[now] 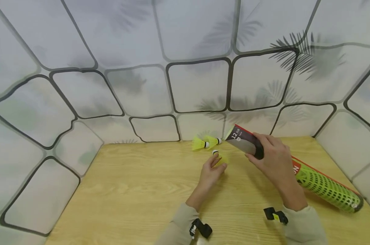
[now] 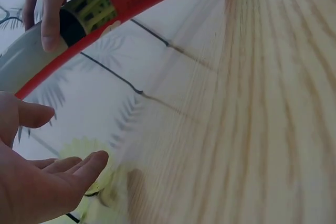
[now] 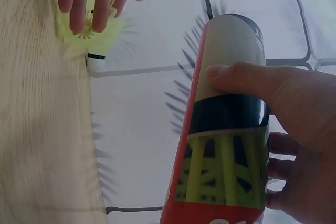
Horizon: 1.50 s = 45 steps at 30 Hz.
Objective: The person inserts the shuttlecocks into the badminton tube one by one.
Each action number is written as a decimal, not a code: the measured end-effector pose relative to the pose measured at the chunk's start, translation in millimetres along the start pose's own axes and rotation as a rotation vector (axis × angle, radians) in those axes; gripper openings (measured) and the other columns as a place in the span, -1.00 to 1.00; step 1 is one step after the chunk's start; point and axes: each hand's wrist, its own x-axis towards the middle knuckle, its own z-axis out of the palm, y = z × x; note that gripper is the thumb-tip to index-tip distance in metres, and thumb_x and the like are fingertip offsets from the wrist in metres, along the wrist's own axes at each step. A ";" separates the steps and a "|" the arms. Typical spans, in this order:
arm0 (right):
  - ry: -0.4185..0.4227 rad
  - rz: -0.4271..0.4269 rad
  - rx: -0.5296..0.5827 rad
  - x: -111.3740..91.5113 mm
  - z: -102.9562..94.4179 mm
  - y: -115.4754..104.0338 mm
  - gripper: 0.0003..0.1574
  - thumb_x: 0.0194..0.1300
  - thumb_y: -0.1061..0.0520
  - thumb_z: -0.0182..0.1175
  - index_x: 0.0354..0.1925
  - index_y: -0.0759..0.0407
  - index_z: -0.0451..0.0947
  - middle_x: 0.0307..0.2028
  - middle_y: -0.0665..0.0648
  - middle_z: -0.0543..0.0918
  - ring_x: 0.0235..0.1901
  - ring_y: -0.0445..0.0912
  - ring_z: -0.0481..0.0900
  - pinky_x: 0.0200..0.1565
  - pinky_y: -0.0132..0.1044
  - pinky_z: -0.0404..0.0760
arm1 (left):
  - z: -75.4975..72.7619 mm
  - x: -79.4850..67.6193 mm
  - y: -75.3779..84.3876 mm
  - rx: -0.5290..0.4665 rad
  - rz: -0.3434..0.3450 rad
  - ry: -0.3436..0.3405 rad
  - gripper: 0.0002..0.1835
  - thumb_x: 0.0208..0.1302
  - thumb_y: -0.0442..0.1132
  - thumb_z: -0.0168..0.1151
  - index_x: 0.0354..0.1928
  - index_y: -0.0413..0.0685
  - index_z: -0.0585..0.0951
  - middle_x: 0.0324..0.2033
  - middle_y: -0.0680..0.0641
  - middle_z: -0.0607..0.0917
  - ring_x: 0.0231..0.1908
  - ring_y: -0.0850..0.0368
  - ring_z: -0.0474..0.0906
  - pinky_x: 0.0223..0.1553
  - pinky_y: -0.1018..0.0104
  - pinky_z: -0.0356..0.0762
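My right hand (image 1: pixel 275 161) grips a long shuttlecock tube (image 1: pixel 244 144) near its grey end, thumb on one side and fingers around the other. The tube slants, with that end raised toward the left; its netted green print shows in the right wrist view on the tube's wall (image 3: pixel 226 171). My left hand (image 1: pixel 211 173) hovers with fingers spread and relaxed beside a blurred yellow shuttlecock (image 1: pixel 221 160), whose cork tip shows past the fingertips. Two more yellow shuttlecocks (image 1: pixel 199 144) lie at the back of the table, one partly behind the other.
The wooden table (image 1: pixel 136 190) reaches back to a pale patterned cloth wall (image 1: pixel 200 88). Similar cloth rises along the left and right sides. The tube's far green end (image 1: pixel 335 192) extends over the right part of the table.
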 end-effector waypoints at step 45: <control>-0.106 -0.037 0.015 -2.6 9.9 -10.4 -0.08 -0.10 0.06 0.66 0.22 0.22 0.54 0.00 0.32 0.63 0.02 0.26 0.58 -0.09 0.33 0.48 | -71.8 15.9 76.0 0.266 0.620 0.211 -0.79 0.26 -0.55 0.36 -0.07 -0.35 0.68 -0.27 -0.27 0.77 -0.32 -0.21 0.73 -0.17 0.11 0.73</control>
